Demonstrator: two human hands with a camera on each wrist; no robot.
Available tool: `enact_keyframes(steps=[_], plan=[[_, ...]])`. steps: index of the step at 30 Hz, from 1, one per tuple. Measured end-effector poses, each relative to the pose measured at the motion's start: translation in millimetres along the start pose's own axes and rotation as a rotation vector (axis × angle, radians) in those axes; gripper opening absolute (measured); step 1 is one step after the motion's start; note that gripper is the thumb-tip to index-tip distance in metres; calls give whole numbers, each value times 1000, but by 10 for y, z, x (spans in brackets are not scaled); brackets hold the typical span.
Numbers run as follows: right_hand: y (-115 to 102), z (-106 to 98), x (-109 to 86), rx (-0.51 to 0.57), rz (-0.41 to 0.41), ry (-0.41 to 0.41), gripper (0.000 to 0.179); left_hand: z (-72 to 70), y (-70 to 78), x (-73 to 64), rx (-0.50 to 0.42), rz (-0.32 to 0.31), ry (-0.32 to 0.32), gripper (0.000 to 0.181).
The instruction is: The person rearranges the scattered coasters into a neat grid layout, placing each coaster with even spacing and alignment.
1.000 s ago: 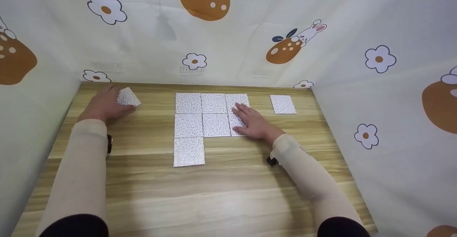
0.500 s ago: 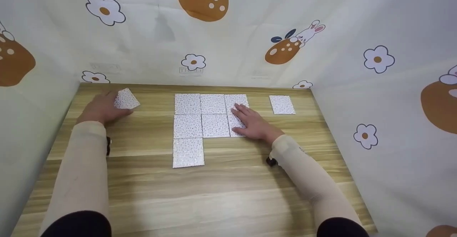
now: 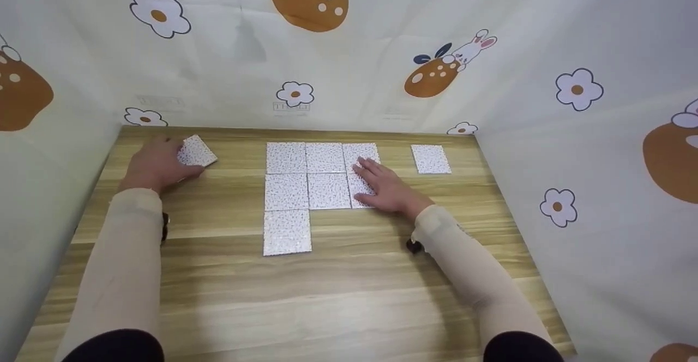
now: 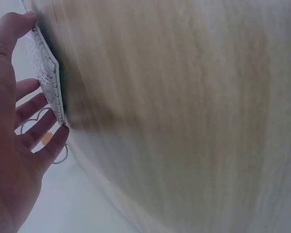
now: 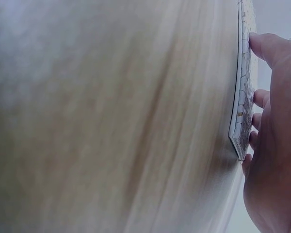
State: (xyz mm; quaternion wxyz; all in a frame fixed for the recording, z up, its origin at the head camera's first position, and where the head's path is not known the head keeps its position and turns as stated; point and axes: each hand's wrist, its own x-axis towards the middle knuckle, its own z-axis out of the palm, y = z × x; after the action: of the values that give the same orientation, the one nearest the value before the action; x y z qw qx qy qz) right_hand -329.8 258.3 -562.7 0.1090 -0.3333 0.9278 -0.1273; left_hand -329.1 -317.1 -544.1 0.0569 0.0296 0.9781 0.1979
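My left hand point(image 3: 158, 161) grips a square speckled white tile point(image 3: 197, 151) at the back left, thumb and fingers at its edges. In the left wrist view that tile point(image 4: 48, 73) sits close over the wood, turned at an angle. My right hand point(image 3: 390, 187) rests on the right column of a tile group, its fingers fairly straight and partly covering two tiles. Beside that hand lie the middle tile point(image 3: 329, 191) and the back middle tile point(image 3: 325, 157). On the left, a column of three tiles ends with the front tile point(image 3: 287, 232). The right wrist view shows fingertips on a tile's top point(image 5: 247, 97).
A lone tile point(image 3: 431, 159) lies at the back right of the wooden table point(image 3: 338, 307). Pale printed cloth walls point(image 3: 218, 73) with flowers and rabbits close in the back and both sides. Bare wood lies in front of the tiles.
The left hand and its tile shift only slightly, with a small turn of the tile. The right hand stays in place on the tile group.
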Motion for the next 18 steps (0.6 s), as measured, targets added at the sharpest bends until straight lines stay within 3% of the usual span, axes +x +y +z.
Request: enact_keyframes(steps=[4,10,18], plan=[[6,15,2,3,3,7,88,-9,120,-13,-10,22,22,100],[-4,8,5,18,-9,15,88,-14,364,-13,20,113,52,95],[-12,-10,4,13,5,3,88,89,703,-21,36,192,41,93]])
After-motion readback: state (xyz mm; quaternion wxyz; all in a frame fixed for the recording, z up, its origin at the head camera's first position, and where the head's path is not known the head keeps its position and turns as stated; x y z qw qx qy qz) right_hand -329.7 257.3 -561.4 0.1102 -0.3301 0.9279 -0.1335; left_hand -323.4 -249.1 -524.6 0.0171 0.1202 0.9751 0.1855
